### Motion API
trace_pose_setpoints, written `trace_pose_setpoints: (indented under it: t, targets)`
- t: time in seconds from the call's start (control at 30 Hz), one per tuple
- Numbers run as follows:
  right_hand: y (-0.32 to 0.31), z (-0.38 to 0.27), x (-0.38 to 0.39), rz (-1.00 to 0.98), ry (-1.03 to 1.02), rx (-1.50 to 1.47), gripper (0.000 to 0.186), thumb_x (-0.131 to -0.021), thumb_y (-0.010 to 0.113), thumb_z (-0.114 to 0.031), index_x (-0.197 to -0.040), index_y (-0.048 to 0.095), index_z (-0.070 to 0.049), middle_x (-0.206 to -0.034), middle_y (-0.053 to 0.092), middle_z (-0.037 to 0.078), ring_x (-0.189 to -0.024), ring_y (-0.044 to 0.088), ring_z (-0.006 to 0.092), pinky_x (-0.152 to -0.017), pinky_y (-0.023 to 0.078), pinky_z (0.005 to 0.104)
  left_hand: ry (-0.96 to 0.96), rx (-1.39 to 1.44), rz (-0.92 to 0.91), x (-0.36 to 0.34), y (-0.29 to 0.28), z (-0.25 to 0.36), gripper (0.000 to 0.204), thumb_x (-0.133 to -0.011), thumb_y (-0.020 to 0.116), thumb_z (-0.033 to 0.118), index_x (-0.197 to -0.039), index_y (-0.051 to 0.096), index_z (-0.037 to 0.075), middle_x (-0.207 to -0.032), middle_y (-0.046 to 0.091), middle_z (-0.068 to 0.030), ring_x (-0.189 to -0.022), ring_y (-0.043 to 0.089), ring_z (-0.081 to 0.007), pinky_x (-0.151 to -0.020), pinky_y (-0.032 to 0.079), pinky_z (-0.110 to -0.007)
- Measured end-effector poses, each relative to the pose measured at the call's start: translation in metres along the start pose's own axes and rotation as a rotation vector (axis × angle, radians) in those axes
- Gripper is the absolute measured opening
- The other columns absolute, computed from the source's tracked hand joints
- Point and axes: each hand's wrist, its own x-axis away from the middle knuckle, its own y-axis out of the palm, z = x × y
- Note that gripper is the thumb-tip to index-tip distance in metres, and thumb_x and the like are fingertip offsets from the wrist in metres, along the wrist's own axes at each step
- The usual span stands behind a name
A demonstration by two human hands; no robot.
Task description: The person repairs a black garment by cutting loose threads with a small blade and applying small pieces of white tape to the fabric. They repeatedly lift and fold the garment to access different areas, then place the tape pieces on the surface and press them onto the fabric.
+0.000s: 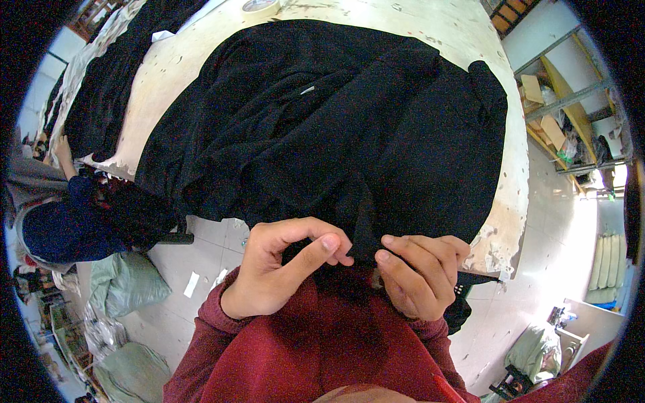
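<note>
A large black cloth garment lies in folds over the pale worktable, its near edge hanging toward me. My left hand is in front of that edge, fingers curled and thumb bent in toward the index finger. Opposite it, a short gap away, my right hand has its fingertips and thumb drawn together. Anything thin or dark between the fingers of either hand does not stand out against the black cloth. A small white mark shows among the garment's folds.
A roll of tape sits at the worktable's far side. At left, another person rests a hand by more black cloth. A green sack stands on the floor; metal shelving holds boards at right.
</note>
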Motion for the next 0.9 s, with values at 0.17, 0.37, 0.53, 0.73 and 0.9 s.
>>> trace_pose_setpoints:
  t: [0.17, 0.37, 0.53, 0.73, 0.9]
  targets:
    - [0.000, -0.005, -0.002, -0.031, -0.005, 0.026, 0.017, -0.070, 0.075, -0.011, -0.086, 0.070, -0.012, -0.091, 0.071, 0.004, -0.078, 0.063, 0.0178, -0.073, 0.040, 0.0343, 0.131, -0.194, 0.026, -0.001, 0.002, -0.001, 0.007, -0.088, 0.065, 0.004, -0.088, 0.066, -0.002, -0.082, 0.068, -0.0075, -0.076, 0.064, -0.0129, -0.071, 0.049, -0.026]
    - [0.001, -0.001, 0.002, 0.087, 0.045, 0.167, 0.026, -0.071, 0.076, -0.009, -0.095, 0.069, -0.014, -0.094, 0.069, 0.001, -0.082, 0.061, 0.0164, -0.077, 0.039, 0.0338, 0.396, -0.171, 0.188, -0.003, -0.004, -0.011, 0.011, -0.082, 0.071, 0.000, -0.088, 0.062, 0.002, -0.092, 0.066, -0.0093, -0.084, 0.061, -0.0142, -0.077, 0.044, -0.026]
    - [0.000, -0.001, 0.004, 0.070, 0.010, 0.172, 0.027, -0.069, 0.078, -0.007, -0.094, 0.069, -0.012, -0.090, 0.069, 0.003, -0.079, 0.062, 0.0186, -0.075, 0.039, 0.0342, 0.356, -0.064, 0.174, 0.002, -0.010, -0.015, 0.009, -0.084, 0.068, 0.000, -0.089, 0.061, 0.002, -0.092, 0.064, -0.0087, -0.085, 0.058, -0.0136, -0.079, 0.043, -0.026]
    - [0.008, -0.001, 0.004, 0.137, 0.055, 0.188, 0.033, -0.065, 0.077, -0.002, -0.096, 0.070, -0.009, -0.089, 0.069, 0.004, -0.078, 0.062, 0.0181, -0.078, 0.039, 0.0345, 0.374, -0.060, 0.126, 0.006, -0.011, -0.015, 0.006, -0.088, 0.065, 0.002, -0.090, 0.059, 0.002, -0.093, 0.062, -0.0084, -0.087, 0.056, -0.0131, -0.080, 0.042, -0.027]
    - [0.007, 0.015, 0.004, 0.194, 0.153, 0.340, 0.039, -0.059, 0.072, 0.006, -0.096, 0.072, -0.006, -0.087, 0.069, 0.006, -0.078, 0.061, 0.0184, -0.079, 0.038, 0.0343, 0.386, 0.094, 0.190, 0.011, -0.013, -0.014, 0.004, -0.090, 0.061, 0.002, -0.090, 0.057, 0.001, -0.093, 0.062, -0.0085, -0.086, 0.055, -0.0140, -0.078, 0.042, -0.028]
